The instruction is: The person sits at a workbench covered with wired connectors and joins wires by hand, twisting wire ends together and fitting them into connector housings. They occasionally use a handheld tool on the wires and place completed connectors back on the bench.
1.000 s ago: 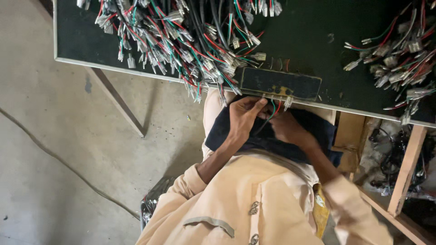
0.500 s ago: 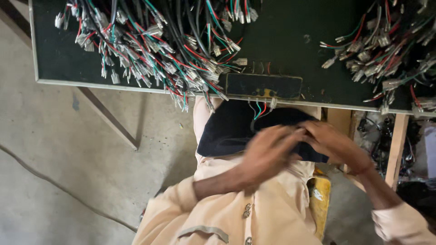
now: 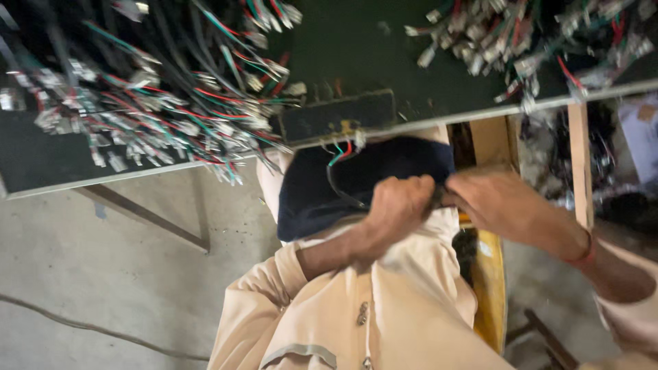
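My left hand and my right hand meet fist to fist above my lap, both closed on the end of a thin wire lead. The lead holds black, green and red strands. It runs up to a flat black box at the edge of the dark tabletop. A dark blue cloth lies over my lap under the hands. What sits between my fingers is blurred and mostly hidden.
Heaps of wire harnesses with white connectors lie on the tabletop at left and at right. Below are a wooden table leg, a yellow object beside my hip, and concrete floor with a cable.
My hands have come away from the black box at the table edge and drawn back together over my lap. The view has swung and now sits closer.
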